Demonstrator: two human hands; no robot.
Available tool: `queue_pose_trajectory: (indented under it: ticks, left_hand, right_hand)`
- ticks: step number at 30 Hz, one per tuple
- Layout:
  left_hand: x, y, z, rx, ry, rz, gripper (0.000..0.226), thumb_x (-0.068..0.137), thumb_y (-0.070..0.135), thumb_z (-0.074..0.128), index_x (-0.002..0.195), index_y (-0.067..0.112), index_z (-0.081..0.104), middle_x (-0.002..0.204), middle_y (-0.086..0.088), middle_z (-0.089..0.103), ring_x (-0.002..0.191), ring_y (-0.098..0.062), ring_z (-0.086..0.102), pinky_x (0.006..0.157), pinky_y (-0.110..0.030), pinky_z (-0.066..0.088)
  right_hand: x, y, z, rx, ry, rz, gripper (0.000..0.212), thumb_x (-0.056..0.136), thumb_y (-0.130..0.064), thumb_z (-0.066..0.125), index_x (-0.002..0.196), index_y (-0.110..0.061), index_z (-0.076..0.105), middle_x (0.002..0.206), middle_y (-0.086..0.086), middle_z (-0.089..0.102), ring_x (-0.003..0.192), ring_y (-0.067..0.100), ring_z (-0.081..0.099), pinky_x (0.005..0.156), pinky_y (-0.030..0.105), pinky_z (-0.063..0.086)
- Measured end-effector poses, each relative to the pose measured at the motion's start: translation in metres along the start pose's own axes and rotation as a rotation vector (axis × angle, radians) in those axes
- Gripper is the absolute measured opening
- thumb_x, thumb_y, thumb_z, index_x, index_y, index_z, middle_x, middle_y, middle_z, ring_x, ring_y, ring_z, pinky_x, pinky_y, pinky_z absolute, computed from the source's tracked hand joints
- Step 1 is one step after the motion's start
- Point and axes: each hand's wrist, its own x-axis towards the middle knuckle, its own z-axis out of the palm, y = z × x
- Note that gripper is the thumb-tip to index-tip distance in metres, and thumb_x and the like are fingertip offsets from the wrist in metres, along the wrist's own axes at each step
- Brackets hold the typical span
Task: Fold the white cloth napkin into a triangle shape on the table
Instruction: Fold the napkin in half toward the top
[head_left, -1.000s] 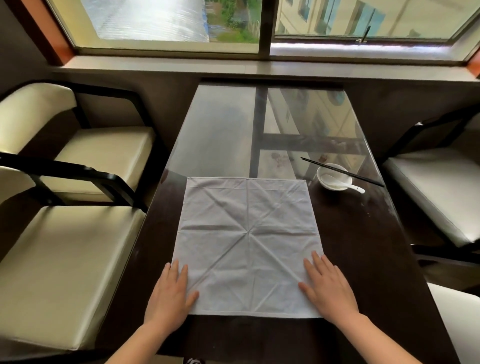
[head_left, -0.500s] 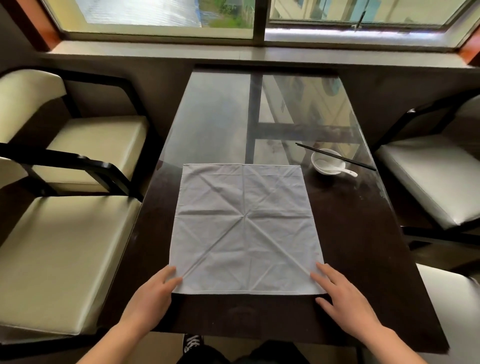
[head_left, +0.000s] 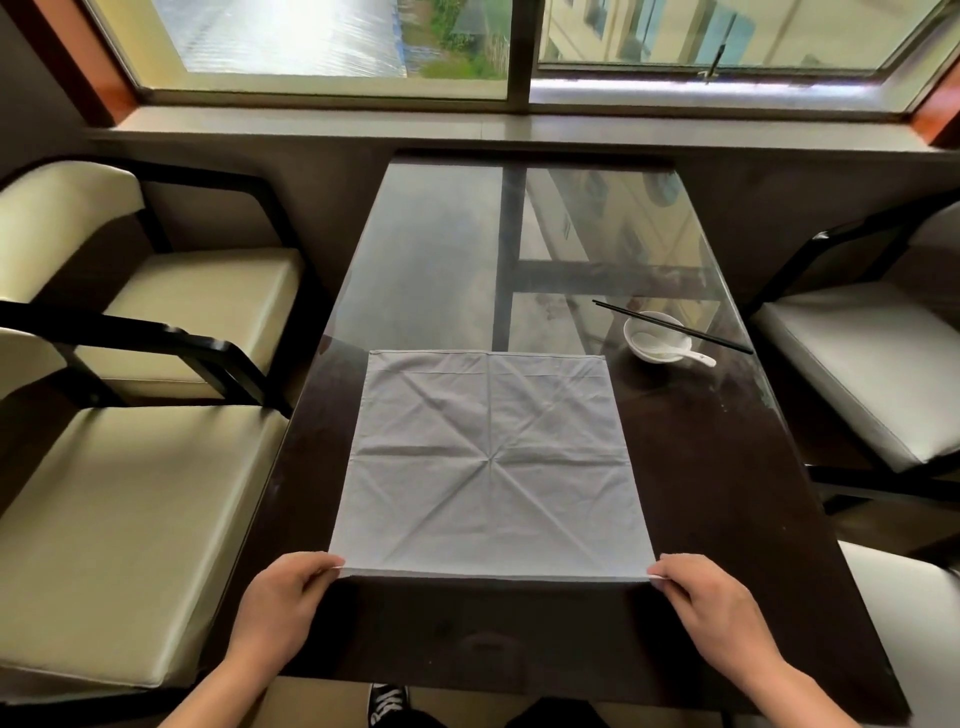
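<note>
The white cloth napkin (head_left: 488, 462) lies spread out as a square on the dark glass-topped table (head_left: 727, 519), with creases running through its centre. My left hand (head_left: 283, 603) pinches the napkin's near left corner. My right hand (head_left: 709, 603) pinches the near right corner. The near edge is pulled straight between both hands and looks slightly lifted off the table.
A small white bowl (head_left: 655, 338) with a white spoon and black chopsticks (head_left: 675, 327) across it stands beyond the napkin's far right corner. Cream-cushioned chairs (head_left: 119, 519) flank the table on both sides. A window sill runs along the far end.
Both hands slid off the napkin's surface toward me and closed on its two near corners. The near edge is now drawn taut between them.
</note>
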Motion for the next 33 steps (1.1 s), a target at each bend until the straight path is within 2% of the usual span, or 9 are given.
queue_pose_trajectory:
  ticks: [3,5,7,9,11,14,27,30,33]
  left_hand:
    - [-0.002,0.002,-0.006,-0.053,0.034,-0.026,0.019,0.081,0.011,0.078,0.091,0.028,0.077,0.087,0.014,0.070,0.082,-0.010,0.067,0.073,-0.025,0.051]
    - [0.002,0.006,-0.010,-0.130,0.065,-0.077,0.015,0.082,0.016,0.079,0.090,0.028,0.077,0.085,0.014,0.072,0.083,-0.009,0.067,0.071,-0.024,0.050]
    - [0.008,0.013,-0.014,-0.245,0.105,-0.130,0.012,0.082,0.016,0.078,0.088,0.027,0.077,0.082,0.012,0.074,0.084,-0.009,0.067,0.071,-0.024,0.050]
    - [0.016,0.025,-0.017,-0.353,0.149,-0.163,0.012,0.082,0.014,0.078,0.087,0.025,0.077,0.079,0.010,0.074,0.085,-0.008,0.066,0.069,-0.021,0.050]
    - [0.025,0.036,-0.020,-0.433,0.174,-0.172,0.010,0.083,0.012,0.076,0.088,0.022,0.076,0.084,0.007,0.073,0.088,-0.009,0.065,0.072,-0.023,0.049]
    - [0.041,0.046,-0.022,-0.506,0.196,-0.177,0.010,0.085,0.013,0.075,0.090,0.021,0.075,0.090,0.002,0.072,0.091,-0.012,0.064,0.078,-0.030,0.049]
    - [0.104,0.076,-0.023,-0.561,0.256,-0.198,0.008,0.087,0.014,0.074,0.092,0.020,0.074,0.090,0.002,0.070,0.088,-0.013,0.064,0.071,-0.026,0.050]
    - [0.120,0.082,-0.026,-0.556,0.254,-0.207,0.008,0.088,0.014,0.073,0.096,0.016,0.073,0.090,0.003,0.070,0.085,-0.008,0.063,0.068,-0.022,0.048]
    - [0.140,0.083,-0.027,-0.535,0.253,-0.202,0.010,0.087,0.016,0.074,0.097,0.016,0.074,0.090,0.001,0.071,0.086,-0.011,0.065,0.068,-0.022,0.049]
  right_hand:
    - [0.000,-0.002,-0.007,0.048,-0.021,0.020,0.018,0.089,-0.013,0.072,0.092,-0.031,0.074,0.091,-0.016,0.069,0.086,0.009,0.067,0.077,0.028,0.055]
    - [0.003,-0.004,-0.012,0.083,-0.031,0.033,0.018,0.092,-0.019,0.069,0.088,-0.036,0.070,0.082,-0.017,0.069,0.079,0.008,0.066,0.070,0.031,0.055]
    - [0.009,-0.007,-0.018,0.121,-0.021,0.035,0.016,0.093,-0.022,0.067,0.085,-0.035,0.068,0.074,-0.017,0.068,0.073,0.007,0.065,0.064,0.028,0.053]
    - [0.017,-0.012,-0.026,0.176,0.015,0.042,0.015,0.093,-0.021,0.067,0.084,-0.034,0.069,0.075,-0.017,0.068,0.075,0.006,0.065,0.061,0.023,0.050]
    - [0.027,-0.019,-0.033,0.220,0.052,0.041,0.014,0.093,-0.021,0.067,0.085,-0.033,0.069,0.083,-0.022,0.068,0.079,0.005,0.065,0.061,0.025,0.051]
    - [0.045,-0.028,-0.041,0.255,0.080,0.055,0.013,0.093,-0.022,0.067,0.085,-0.031,0.070,0.073,-0.011,0.069,0.073,0.008,0.065,0.064,0.031,0.053]
    - [0.121,-0.057,-0.059,0.282,0.132,0.083,0.008,0.093,-0.023,0.068,0.087,-0.025,0.072,0.079,-0.014,0.069,0.078,0.004,0.062,0.064,0.030,0.045]
    - [0.140,-0.062,-0.063,0.278,0.117,0.081,0.007,0.094,-0.023,0.067,0.088,-0.024,0.072,0.081,-0.012,0.069,0.079,0.008,0.061,0.065,0.031,0.043]
    - [0.161,-0.065,-0.066,0.278,0.107,0.073,0.007,0.094,-0.024,0.066,0.092,-0.022,0.072,0.085,-0.008,0.069,0.083,0.014,0.062,0.068,0.032,0.044]
